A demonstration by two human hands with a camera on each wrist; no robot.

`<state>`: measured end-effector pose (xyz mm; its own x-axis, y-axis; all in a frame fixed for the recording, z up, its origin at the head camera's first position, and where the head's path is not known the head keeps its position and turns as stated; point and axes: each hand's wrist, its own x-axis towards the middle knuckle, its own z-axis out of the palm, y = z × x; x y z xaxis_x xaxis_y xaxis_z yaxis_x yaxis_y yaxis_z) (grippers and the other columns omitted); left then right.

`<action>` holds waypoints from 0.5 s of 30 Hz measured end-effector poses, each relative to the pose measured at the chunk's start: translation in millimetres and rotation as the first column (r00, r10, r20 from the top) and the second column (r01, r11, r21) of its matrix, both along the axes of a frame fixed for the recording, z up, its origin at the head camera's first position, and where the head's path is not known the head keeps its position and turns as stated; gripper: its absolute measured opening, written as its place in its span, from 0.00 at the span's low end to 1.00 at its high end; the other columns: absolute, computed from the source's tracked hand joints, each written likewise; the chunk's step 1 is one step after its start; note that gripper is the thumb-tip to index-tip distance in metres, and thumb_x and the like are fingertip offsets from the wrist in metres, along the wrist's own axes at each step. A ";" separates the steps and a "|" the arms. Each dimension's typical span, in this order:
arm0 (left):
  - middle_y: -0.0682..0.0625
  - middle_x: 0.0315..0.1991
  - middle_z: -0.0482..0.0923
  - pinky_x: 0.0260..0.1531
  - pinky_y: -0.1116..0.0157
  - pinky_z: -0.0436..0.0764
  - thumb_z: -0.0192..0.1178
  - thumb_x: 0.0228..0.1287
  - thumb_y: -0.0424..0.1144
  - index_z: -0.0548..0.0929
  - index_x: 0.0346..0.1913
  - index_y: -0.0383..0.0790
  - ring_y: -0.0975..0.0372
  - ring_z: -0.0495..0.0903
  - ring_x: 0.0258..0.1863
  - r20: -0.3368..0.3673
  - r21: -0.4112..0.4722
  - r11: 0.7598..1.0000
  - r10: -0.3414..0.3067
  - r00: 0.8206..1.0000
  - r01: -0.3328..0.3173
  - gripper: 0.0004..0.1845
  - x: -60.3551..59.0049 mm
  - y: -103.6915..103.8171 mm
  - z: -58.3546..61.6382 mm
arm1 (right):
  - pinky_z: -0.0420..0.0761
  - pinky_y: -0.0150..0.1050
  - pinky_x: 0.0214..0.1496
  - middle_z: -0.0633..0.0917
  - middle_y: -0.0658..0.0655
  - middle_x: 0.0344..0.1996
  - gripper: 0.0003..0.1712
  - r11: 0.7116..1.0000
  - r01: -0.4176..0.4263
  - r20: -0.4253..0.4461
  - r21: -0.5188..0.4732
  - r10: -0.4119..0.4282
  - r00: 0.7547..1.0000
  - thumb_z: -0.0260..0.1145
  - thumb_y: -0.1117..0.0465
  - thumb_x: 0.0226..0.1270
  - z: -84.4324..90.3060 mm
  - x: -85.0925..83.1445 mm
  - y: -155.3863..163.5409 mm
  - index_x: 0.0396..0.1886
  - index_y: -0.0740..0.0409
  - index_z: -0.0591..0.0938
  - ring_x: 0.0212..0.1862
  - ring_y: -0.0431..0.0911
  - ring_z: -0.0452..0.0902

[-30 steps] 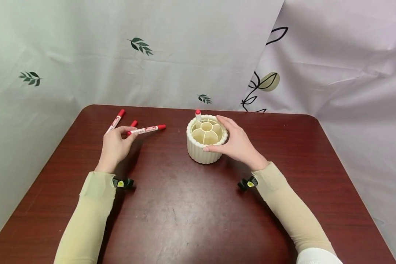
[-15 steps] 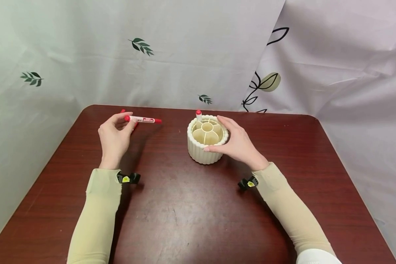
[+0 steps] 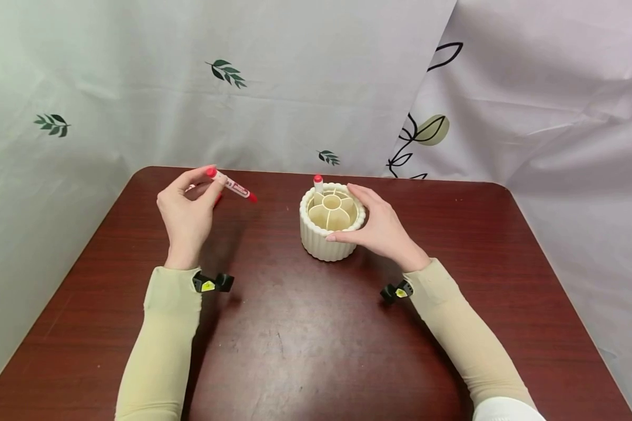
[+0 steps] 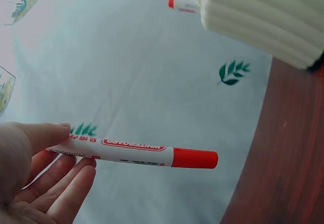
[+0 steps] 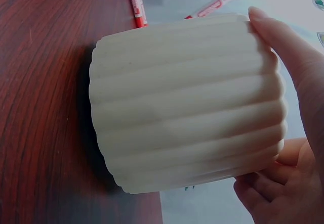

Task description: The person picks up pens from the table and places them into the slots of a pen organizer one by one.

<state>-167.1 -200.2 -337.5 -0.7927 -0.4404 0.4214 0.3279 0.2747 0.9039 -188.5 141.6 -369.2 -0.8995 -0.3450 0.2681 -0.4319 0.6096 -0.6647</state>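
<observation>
My left hand pinches a whiteboard marker between thumb and fingers, above the left part of the table. The marker is white with red ends and tilts down to the right; in the left wrist view its WHITEBOARD lettering shows. Around the right side of a cream, ribbed pen holder curls my right hand, thumb in front and fingers behind. The holder stands upright, with a round middle compartment and several others about it. Another marker stands upright in a back-left compartment.
Behind my left hand, a loose marker lies on the dark red table; the hand mostly hides it in the head view. A pale curtain with leaf prints hangs right behind the table's back edge.
My left hand has lifted the marker off the table and turned it from nearly level to slanting down rightward. My right hand keeps its hold on the pen holder.
</observation>
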 end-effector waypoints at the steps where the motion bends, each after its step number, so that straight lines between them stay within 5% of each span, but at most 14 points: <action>1: 0.50 0.41 0.87 0.35 0.74 0.83 0.76 0.59 0.35 0.92 0.48 0.41 0.66 0.87 0.34 -0.009 0.006 1.000 -0.005 1.000 0.005 0.14 0.4 2.4 1.8 | 0.65 0.52 0.71 0.70 0.48 0.72 0.66 1.000 0.001 0.000 -0.001 -0.001 1.000 0.84 0.33 0.38 0.0 0.0 0.0 0.77 0.53 0.68 0.71 0.48 0.64; 10: 0.45 0.40 0.89 0.44 0.69 0.84 0.74 0.59 0.30 0.91 0.48 0.35 0.65 0.88 0.36 -0.113 0.024 1.000 -0.010 0.994 0.013 0.13 20.6 33.0 35.2 | 0.65 0.52 0.71 0.70 0.48 0.72 0.66 1.000 0.001 -0.002 -0.005 -0.001 1.000 0.85 0.33 0.38 -0.5 -0.5 -0.2 0.77 0.52 0.68 0.71 0.48 0.64; 15: 0.46 0.39 0.89 0.44 0.69 0.84 0.75 0.59 0.32 0.91 0.49 0.37 0.64 0.87 0.37 -0.137 0.049 0.998 -0.025 0.990 0.032 0.14 17.4 38.0 36.1 | 0.66 0.52 0.71 0.70 0.48 0.72 0.65 1.000 0.000 -0.004 -0.007 0.000 1.000 0.85 0.34 0.39 -0.9 -0.7 -0.1 0.77 0.52 0.68 0.71 0.48 0.65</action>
